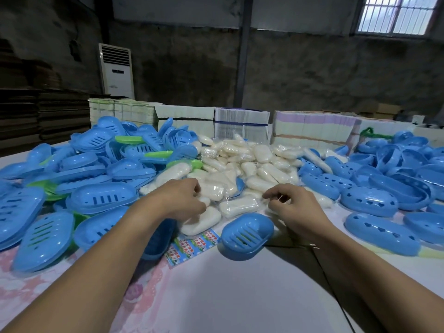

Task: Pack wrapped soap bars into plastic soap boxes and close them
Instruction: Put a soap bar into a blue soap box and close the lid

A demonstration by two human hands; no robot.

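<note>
At the centre of the frame, the left hand (179,200) is being held with fingers curled down onto the heap of white soap bars in clear plastic wrap (242,169); whether a bar is being gripped cannot be told. Right of centre, the right hand (292,207) is being held with fingers bent at the clear wrap of 1 white bar (236,207), apparently being pinched. A closed blue oval plastic soap box with slots (247,235) is lying just below, on the white table (240,296). Blue box halves are being piled at left (96,164) and right (396,169).
</note>
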